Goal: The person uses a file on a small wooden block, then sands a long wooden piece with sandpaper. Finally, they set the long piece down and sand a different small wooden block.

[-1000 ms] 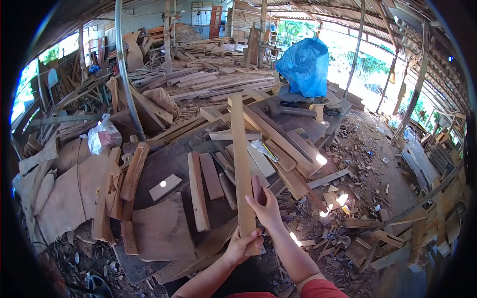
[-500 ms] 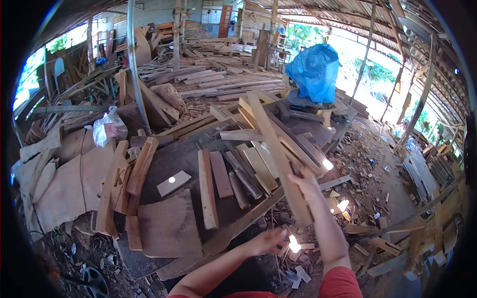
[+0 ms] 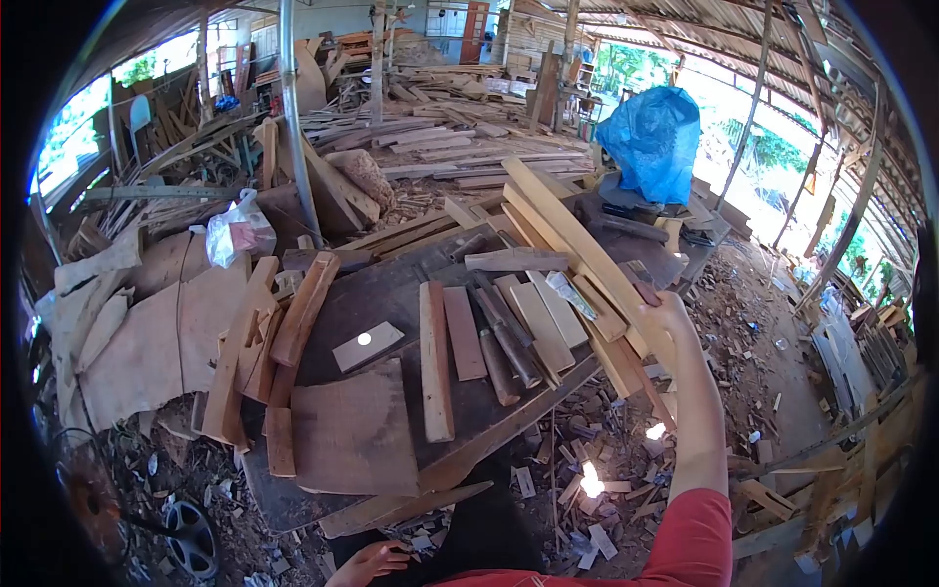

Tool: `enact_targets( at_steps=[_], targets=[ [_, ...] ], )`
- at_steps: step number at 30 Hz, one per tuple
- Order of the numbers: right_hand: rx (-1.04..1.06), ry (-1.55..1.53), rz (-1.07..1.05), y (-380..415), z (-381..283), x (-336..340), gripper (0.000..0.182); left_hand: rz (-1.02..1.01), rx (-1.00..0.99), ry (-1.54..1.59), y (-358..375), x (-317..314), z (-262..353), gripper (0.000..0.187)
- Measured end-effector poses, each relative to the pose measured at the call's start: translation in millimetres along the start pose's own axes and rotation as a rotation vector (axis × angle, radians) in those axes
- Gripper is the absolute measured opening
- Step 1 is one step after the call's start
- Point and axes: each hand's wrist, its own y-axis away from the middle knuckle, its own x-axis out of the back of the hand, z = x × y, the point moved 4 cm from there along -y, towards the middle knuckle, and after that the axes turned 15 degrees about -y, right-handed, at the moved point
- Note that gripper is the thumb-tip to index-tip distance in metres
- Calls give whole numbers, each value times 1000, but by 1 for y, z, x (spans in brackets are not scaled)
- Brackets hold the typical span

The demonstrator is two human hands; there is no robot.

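My right hand [image 3: 667, 318] is closed around the near end of a long wooden plank [image 3: 587, 249], which slants back across other boards at the table's right side. Low in the view, my left hand [image 3: 374, 561] is partly cut off by the frame's edge. Its fingers are apart and hold nothing. A short pointed board [image 3: 406, 509] lies just above it. On the dark worktable [image 3: 372, 303] are a wooden strip [image 3: 436, 362], a reddish board [image 3: 464, 333], and dark tools with round handles [image 3: 504, 347]. A small printed packet [image 3: 570, 293] rests among the boards.
A flat brown sheet [image 3: 354, 430] and a small pale block [image 3: 368, 347] lie on the table's left half. Beyond stand a blue plastic cover [image 3: 650, 142], a metal post [image 3: 296, 127] and a white plastic bag [image 3: 238, 233]. Wood scraps [image 3: 606, 460] litter the ground.
The plank has gone from above the table's front edge to the boards at the right. My left hand has moved down and left, away from the plank. The view has shifted slightly.
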Motion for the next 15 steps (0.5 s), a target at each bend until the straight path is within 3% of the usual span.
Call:
enact_targets(
  at_steps=[5, 7, 10, 15],
  targets=[
    [76, 205, 81, -4, 14, -5, 29, 76, -74, -57, -8, 25, 2, 65],
    [169, 238, 274, 10, -7, -5, 30, 78, -107, -72, -7, 27, 12, 66],
    [180, 236, 333, 19, -31, -7, 27, 355, -268, -53, 11, 37, 55, 45],
    [332, 99, 423, 42, -81, -26, 28, 479, -486, -26, 19, 49, 72, 44]
  ],
)
